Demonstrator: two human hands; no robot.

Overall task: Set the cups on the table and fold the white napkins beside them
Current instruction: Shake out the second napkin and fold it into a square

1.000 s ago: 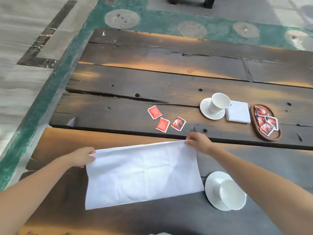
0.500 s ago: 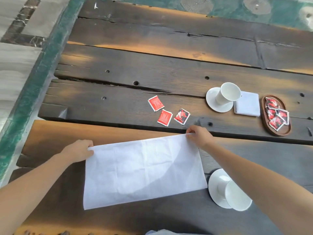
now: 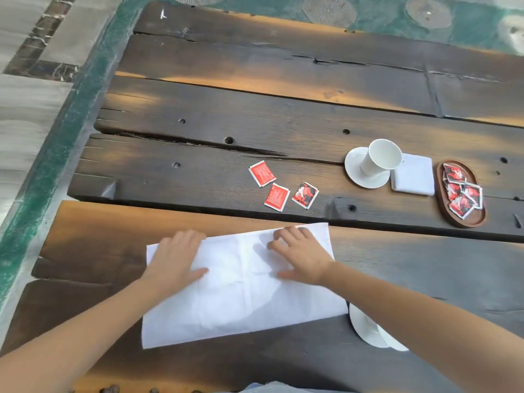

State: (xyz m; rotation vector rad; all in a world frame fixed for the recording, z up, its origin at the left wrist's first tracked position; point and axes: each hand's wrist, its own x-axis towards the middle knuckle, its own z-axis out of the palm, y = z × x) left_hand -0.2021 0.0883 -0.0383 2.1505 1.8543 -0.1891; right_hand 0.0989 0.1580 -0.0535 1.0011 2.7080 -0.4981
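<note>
A white napkin (image 3: 243, 296) lies spread flat on the near plank of the dark wooden table (image 3: 255, 114). My left hand (image 3: 177, 258) rests palm down on its left part, fingers apart. My right hand (image 3: 300, 255) presses on its upper right part, fingers spread. A white cup on a saucer (image 3: 368, 333) stands just right of the napkin, mostly hidden under my right forearm. Farther back, a second white cup (image 3: 381, 156) stands on its saucer (image 3: 354, 171) with a folded white napkin (image 3: 412, 177) touching its right side.
Three red sachets (image 3: 279, 188) lie loose on the middle plank behind the napkin. An oval wooden dish (image 3: 442, 205) holding several red sachets sits right of the folded napkin. The table's left edge drops to a green and grey floor (image 3: 42, 171).
Both hands let go of the napkin's far corners and moved inward, now lying flat on the cloth. The napkin has settled flat on the table.
</note>
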